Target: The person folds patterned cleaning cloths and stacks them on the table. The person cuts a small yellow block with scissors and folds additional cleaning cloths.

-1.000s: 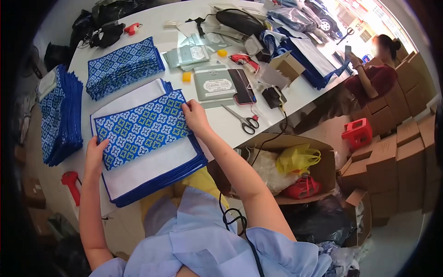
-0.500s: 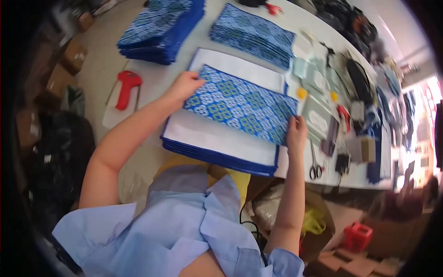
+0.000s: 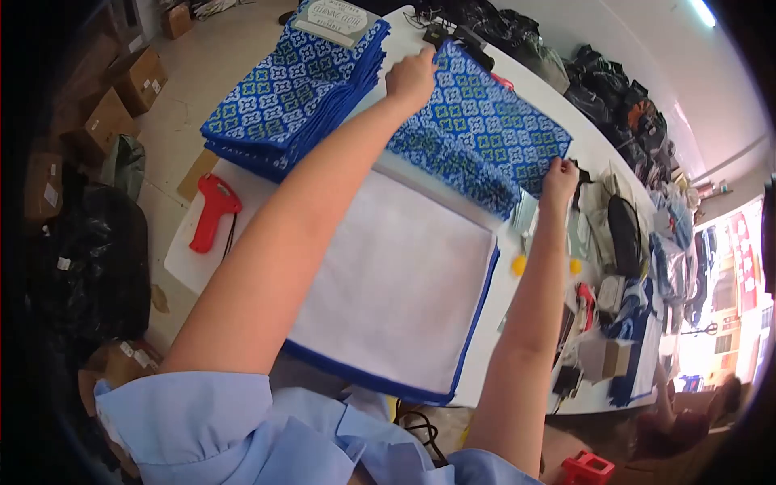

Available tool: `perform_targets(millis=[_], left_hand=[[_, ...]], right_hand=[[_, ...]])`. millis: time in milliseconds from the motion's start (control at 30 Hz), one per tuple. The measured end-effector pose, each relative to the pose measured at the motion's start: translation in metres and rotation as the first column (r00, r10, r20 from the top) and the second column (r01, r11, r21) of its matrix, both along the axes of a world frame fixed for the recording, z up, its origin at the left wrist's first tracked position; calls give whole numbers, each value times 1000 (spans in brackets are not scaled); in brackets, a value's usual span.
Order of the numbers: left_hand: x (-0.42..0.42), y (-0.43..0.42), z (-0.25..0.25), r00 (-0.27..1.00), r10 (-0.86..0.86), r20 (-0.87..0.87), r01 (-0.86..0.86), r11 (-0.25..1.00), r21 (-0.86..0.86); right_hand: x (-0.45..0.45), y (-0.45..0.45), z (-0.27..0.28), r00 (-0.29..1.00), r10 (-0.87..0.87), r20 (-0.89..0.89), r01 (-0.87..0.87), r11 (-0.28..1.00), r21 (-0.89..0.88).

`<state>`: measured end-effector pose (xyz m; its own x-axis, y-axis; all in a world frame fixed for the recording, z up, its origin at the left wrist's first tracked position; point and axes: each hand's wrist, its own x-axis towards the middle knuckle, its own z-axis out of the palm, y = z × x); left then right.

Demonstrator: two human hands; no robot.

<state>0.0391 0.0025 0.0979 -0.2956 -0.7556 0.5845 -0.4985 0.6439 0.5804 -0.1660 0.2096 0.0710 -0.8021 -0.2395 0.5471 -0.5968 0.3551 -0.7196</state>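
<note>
A folded cleaning cloth (image 3: pixel 501 105) with a blue, white and green pattern is stretched between my two hands. My left hand (image 3: pixel 411 82) pinches its upper left corner, and my right hand (image 3: pixel 559 178) grips the lower right corner. It hangs over a pile of folded patterned cloths (image 3: pixel 453 164), partly hiding it; whether the two touch I cannot tell. Nearer to me lies a stack of unfolded cloths (image 3: pixel 388 283), white side up with blue edges. Beyond my left forearm stands another patterned cloth stack (image 3: pixel 279 101), a printed label card (image 3: pixel 335 24) on top.
A red tagging gun (image 3: pixel 214 212) lies at the left table edge. Packets, yellow bits and a cardboard box (image 3: pixel 605 358) crowd the right side. Black bags (image 3: pixel 622 105) line the far edge. Cartons (image 3: pixel 137 79) stand on the floor at left. Another person (image 3: pixel 679 424) is at lower right.
Both hands have carried the folded cloth away from me, from above the white-faced stack to over the folded pile. The white top cloth now shows almost whole. My view has tilted up.
</note>
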Motion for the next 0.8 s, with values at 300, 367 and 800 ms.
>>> perform_targets(millis=[300, 367, 800], left_hand=[[-13, -8, -42, 862, 118, 493, -149, 989, 25], [-13, -6, -39, 864, 131, 486, -160, 987, 19], [-15, 41, -26, 900, 67, 431, 93, 936, -340]], right_hand=[[36, -29, -29, 977, -211, 6, 184, 863, 471], [35, -26, -28, 979, -196, -55, 199, 865, 461], [67, -21, -17, 855, 193, -482, 172, 770, 614]])
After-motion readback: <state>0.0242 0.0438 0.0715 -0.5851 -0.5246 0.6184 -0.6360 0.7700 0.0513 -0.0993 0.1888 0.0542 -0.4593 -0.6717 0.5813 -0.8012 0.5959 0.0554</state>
